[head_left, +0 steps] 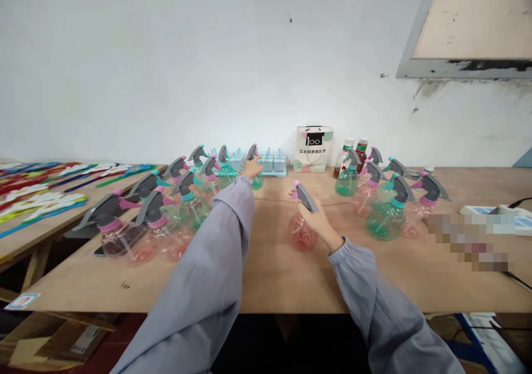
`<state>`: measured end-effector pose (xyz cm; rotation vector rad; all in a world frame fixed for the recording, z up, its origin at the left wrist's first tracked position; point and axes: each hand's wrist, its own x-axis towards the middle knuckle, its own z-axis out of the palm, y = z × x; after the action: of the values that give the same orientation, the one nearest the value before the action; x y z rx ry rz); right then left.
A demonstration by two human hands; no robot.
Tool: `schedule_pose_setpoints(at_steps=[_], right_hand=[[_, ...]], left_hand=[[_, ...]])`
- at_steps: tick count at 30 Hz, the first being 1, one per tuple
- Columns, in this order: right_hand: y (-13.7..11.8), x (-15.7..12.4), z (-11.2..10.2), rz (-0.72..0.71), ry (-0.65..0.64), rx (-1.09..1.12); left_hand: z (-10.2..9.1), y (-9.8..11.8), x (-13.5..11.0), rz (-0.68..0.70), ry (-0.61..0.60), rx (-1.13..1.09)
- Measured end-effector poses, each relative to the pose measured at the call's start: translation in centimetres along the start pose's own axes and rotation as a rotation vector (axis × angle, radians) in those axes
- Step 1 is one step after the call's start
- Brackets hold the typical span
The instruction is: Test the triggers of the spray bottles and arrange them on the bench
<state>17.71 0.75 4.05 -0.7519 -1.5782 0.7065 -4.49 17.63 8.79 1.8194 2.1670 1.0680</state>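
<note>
My right hand (315, 216) is wrapped round the neck of a pink spray bottle (302, 232) with a grey trigger head, upright at the middle of the table. Further back, my left hand (251, 168) has its fingers apart at a green spray bottle (257, 183). The grey head of that bottle shows just behind the hand; whether the fingers touch it is hard to see. Left of my left arm stand several pink and green spray bottles (189, 208). Another group, with a green spray bottle (385, 219) in front, stands to the right.
Along the wall are a pale blue rack (274, 164), a white paper bag (315, 149) and two sauce bottles (361, 152). A power strip (502, 218) with a black cable lies at the right. Colourful flat strips (45, 210) cover a neighbouring table at the left.
</note>
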Motion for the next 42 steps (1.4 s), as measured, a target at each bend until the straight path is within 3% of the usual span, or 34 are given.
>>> schedule_pose_setpoints(at_steps=[2,6,9,14,20,31,34,39,42], right_hand=[[0.1,0.1,-0.2,0.028,0.009,-0.001],[-0.2,0.3,-0.6,0.142,0.067,0.069],[-0.7,0.4,-0.7,0.239,0.059,0.266],[-1.7,0.8,-0.2,0.400,-0.014,0.562],[-1.7,1.8,0.6,0.384,-0.027,0.645],[-2.0,1.7,0.6,0.364,-0.035,0.702],[-2.1,1.6,0.5,0.391,-0.068,0.722],[-1.8,1.7,0.3,0.342,0.019,0.692],[-1.8,1.6,0.4,0.366,-0.012,0.686]], left_hand=[[0.3,0.1,-0.5,0.000,0.002,0.025],[0.4,-0.3,-3.4,0.083,0.128,0.123],[-0.3,-1.3,-6.8,0.187,0.194,0.136],[-2.8,-3.5,-13.6,0.484,0.262,0.064],[-5.3,-3.9,-18.9,0.470,0.286,0.099],[-1.4,-5.5,-21.2,0.556,0.273,0.116],[-1.2,-5.8,-21.0,0.560,0.283,0.120],[-1.2,-5.9,-20.9,0.565,0.273,0.107],[-1.2,-5.9,-21.0,0.561,0.266,0.123]])
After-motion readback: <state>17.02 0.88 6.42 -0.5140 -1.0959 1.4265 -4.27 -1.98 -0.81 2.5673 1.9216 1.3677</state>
